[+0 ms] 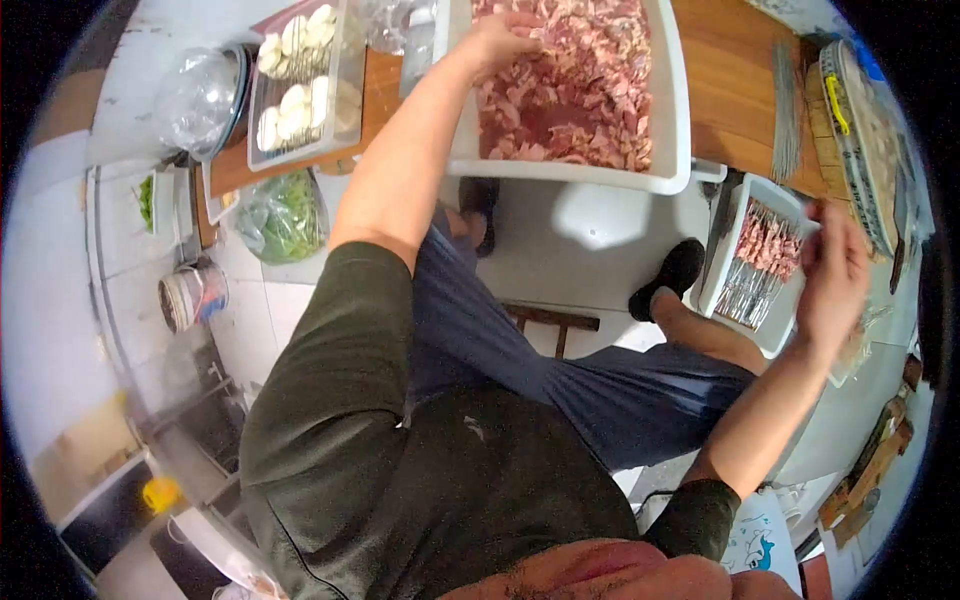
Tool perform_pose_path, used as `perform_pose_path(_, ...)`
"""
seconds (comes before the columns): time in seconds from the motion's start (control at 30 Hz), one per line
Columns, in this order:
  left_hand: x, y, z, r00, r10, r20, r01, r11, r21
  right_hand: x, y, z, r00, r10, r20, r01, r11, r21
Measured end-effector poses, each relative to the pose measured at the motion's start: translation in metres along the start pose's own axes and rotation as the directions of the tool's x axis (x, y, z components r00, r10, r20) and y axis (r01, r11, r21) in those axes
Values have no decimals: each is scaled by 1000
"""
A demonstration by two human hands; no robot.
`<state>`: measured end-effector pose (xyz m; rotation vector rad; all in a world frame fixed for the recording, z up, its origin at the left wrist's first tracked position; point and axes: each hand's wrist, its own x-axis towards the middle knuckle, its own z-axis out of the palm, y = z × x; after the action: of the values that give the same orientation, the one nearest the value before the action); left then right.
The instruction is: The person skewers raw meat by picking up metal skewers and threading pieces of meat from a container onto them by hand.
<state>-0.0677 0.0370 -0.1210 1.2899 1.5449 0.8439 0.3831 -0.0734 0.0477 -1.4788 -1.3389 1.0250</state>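
Note:
My left hand reaches over the left side of a large white tub full of small cut pieces of raw meat. Its fingers are drawn together against the meat, and what lies between them is hidden. On the right, my right hand is slightly blurred above the right edge of a white tray. The fingers of that hand look loosely apart, with nothing visible in them. Inside the tray, meat skewers lie side by side, metal ends toward me. Bare metal skewers lie bundled on the wooden table.
A clear container of pale sliced pieces on sticks stands left of the tub. Below it are a plastic bag of greens and a bucket on the floor. A round-edged board is at the far right. My legs straddle the space below the tub.

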Motion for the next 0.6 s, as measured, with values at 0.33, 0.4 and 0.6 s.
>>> perform_pose_path(0.33,4,28,4,987,159,26,-112,791,-601,-15,25,115,934,156,322,-85,971,-223)
perform_pose_path(0.4,3,29,7,983,185,15,-119,692,-712,-11,25,116,940,140,310,-53,960,-274)
perform_pose_path(0.6,-24,73,14,975,223,-26,-147,547,-824,-9,23,111,948,94,304,9,948,-319)
